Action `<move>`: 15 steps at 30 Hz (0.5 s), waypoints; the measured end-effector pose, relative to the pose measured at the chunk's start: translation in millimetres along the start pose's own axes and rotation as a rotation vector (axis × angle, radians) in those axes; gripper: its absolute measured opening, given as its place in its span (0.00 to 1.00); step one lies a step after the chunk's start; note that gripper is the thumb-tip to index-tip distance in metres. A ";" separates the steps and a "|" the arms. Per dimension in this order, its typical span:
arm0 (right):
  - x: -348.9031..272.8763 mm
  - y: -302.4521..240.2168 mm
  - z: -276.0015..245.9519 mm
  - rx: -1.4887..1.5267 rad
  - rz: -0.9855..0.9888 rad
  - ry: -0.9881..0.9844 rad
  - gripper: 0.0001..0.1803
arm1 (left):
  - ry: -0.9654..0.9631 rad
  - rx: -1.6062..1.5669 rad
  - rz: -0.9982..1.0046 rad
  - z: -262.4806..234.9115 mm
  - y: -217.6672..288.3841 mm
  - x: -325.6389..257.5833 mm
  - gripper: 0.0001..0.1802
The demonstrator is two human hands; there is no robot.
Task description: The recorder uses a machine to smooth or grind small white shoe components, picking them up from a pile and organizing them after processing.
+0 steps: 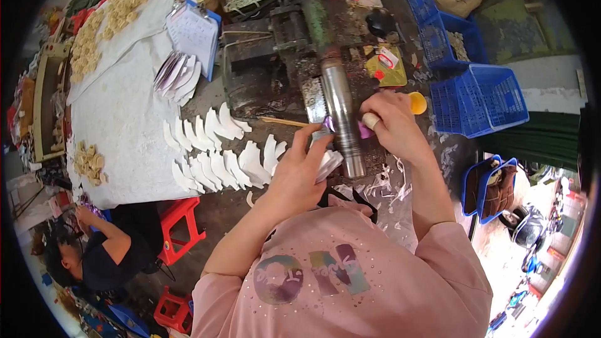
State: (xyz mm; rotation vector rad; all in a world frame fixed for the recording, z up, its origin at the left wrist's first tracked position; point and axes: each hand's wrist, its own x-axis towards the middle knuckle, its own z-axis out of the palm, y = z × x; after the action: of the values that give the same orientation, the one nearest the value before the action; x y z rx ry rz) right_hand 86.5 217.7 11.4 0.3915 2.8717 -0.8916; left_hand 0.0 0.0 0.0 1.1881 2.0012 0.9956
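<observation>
A horizontal machine arm ends in a shiny metal cylinder [340, 100] pointing toward me. Left of its tip, my left hand [300, 172] is closed with bent fingers around white curved pieces [330, 164]. A small purple patch [328, 124] shows by its fingertips, against the cylinder. On the cylinder's other side my right hand [395, 124] is wrapped around a pale, rounded handle [370, 120]. A purple bit [364, 130] shows beside that handle; the rest of the tool is hidden. More white curved pieces [219, 169] lie overlapping in two rows to the left.
A clipboard [193, 31] and a fanned stack of pieces [177, 78] lie at left on a white-covered table [125, 125]. Blue crates [479, 100] line the right. A yellow cup [417, 103] stands near my right hand. White scraps [388, 184] litter the bench. Another person [106, 250] sits lower left.
</observation>
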 end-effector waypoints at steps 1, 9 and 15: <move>2.2 -1.4 5.8 -0.005 -0.019 0.179 0.10 | 0.027 -0.017 -0.042 -2.0 2.1 -1.3 0.37; -0.6 7.5 12.7 0.093 0.010 0.446 0.11 | 0.377 -0.151 -0.099 -42.3 -48.8 -29.2 0.29; -1.6 0.7 15.7 0.292 0.084 0.420 0.10 | 0.716 0.473 -0.249 -94.9 -169.6 -54.3 0.29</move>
State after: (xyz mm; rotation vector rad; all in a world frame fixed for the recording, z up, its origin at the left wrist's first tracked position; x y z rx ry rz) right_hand 88.7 209.1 -1.6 0.8107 3.0561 -1.3616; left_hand -128.4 -130.9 -84.2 0.8157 2.9926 0.9230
